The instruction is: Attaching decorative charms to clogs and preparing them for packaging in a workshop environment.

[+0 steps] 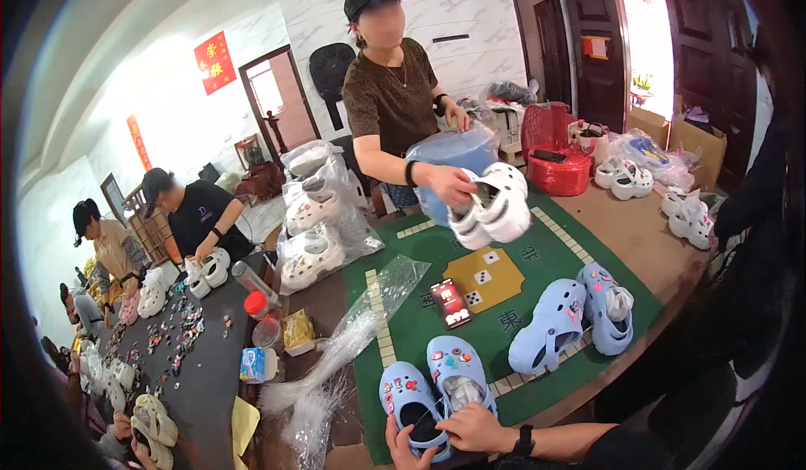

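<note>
A pair of light blue clogs with small charms, the left clog [405,386] and the right clog [454,361], sits at the table's near edge, toes pointing away. Paper stuffing fills the right one. My left hand [406,446] grips the left clog's heel, thumb and fingers around its rim. At the right clog's heel my right hand [472,428] is closed in a pinch, with what looks like a thin clear strand at its fingertips. To the right stands another pair of charmed light blue clogs [550,323]. A bundle of clear plastic strands [315,399] lies left of my hands.
Across the green mat [403,302], a person [399,92] holds white clogs [495,205] and a blue plastic-wrapped bundle. A phone [451,304] lies mid-mat. Bagged white clogs [311,252] are stacked at left. Others work at a dark table [201,378] strewn with charms. A red basket [558,176] stands far right.
</note>
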`<state>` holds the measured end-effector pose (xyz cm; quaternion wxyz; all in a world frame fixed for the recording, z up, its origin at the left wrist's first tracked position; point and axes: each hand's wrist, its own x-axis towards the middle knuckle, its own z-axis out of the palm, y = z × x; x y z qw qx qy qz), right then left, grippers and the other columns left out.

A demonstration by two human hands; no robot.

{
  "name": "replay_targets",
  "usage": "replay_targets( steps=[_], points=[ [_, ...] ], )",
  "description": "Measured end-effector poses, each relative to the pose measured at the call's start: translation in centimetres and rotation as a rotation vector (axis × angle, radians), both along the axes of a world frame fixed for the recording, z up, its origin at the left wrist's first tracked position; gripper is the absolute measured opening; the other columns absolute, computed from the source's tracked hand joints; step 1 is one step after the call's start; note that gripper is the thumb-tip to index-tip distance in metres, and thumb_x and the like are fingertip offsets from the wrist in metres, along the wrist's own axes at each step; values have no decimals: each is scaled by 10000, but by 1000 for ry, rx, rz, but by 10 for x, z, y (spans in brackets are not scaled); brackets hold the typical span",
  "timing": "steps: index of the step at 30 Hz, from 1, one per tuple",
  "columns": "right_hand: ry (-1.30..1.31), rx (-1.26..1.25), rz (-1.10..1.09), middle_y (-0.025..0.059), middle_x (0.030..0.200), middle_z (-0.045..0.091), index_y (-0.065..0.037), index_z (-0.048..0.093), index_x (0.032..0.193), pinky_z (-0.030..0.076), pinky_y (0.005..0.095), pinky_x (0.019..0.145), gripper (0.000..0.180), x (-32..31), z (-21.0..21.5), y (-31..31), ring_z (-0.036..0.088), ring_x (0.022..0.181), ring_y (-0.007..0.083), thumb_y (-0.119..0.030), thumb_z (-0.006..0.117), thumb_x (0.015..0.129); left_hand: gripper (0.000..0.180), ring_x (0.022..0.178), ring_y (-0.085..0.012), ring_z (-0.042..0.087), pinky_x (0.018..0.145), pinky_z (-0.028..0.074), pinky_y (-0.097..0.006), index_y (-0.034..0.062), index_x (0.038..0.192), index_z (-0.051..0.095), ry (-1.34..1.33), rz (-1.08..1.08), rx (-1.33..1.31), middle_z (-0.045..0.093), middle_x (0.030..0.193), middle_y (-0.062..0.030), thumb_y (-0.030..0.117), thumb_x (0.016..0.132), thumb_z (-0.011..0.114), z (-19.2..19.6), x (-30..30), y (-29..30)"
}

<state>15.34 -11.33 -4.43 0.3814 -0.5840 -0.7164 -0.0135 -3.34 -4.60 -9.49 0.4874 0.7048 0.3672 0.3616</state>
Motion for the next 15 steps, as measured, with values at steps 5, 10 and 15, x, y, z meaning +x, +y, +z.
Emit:
replay_targets(
  steps=[5, 10, 15],
  points=[
    [0, 30, -33, 19, 720, 602, -147, 665, 1028, 445, 348, 692, 336, -1, -9, -2, 609, 675, 220, -163, 707, 694, 623, 1262, -411, 434, 1000, 414, -446, 14, 1290, 489, 37, -33, 308, 293, 1478, -265, 202, 777, 787, -38, -7, 15],
    [3, 9, -17, 19, 728, 603, -146, 665, 1043, 449, 348, 696, 352, 0, -7, -2, 612, 687, 221, -173, 714, 695, 614, 1281, -423, 411, 1026, 386, -455, 15, 1283, 494, 41, -58, 385, 274, 1496, -275, 259, 791, 770, -38, -9, 19],
    [4, 8, -21, 19, 753, 606, -147, 660, 1053, 456, 347, 715, 374, 0, -11, -1, 616, 713, 223, -190, 725, 687, 631, 1304, -435, 380, 1054, 352, -475, 27, 1282, 506, 33, -25, 327, 287, 1482, -281, 245, 759, 784, -25, -6, 14]
  ],
)
